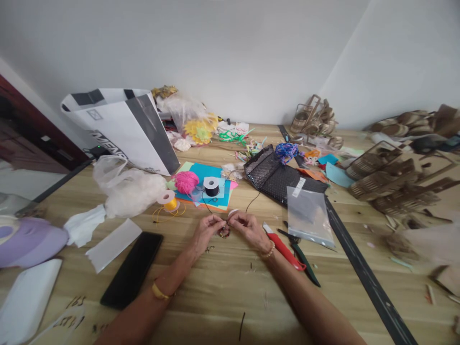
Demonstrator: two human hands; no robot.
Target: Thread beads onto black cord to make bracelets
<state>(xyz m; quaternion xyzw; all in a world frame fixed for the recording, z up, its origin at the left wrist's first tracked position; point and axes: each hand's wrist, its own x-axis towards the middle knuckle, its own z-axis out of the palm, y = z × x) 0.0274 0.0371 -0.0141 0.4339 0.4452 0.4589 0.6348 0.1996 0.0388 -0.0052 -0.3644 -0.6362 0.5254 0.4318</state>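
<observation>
Near the middle of the table my left hand (207, 233) and my right hand (248, 230) almost meet, fingers of both closed in a pinch. Between them is a thin black cord (252, 202), whose strands run out above each hand. A small ring of dark and reddish beads (224, 233) hangs just below the fingertips. Fingers hide the exact spot where cord and beads join. Just beyond the hands, a spool of black cord (212, 188) stands on coloured paper sheets (224, 175).
Right of my hands lie red-handled scissors (285, 249), dark green pliers (305, 263) and a clear plastic bag (309, 218). To the left are a black phone (132, 269), a yellow thread spool (168, 200) and pink yarn (186, 182). Woven baskets (391, 177) crowd the right side.
</observation>
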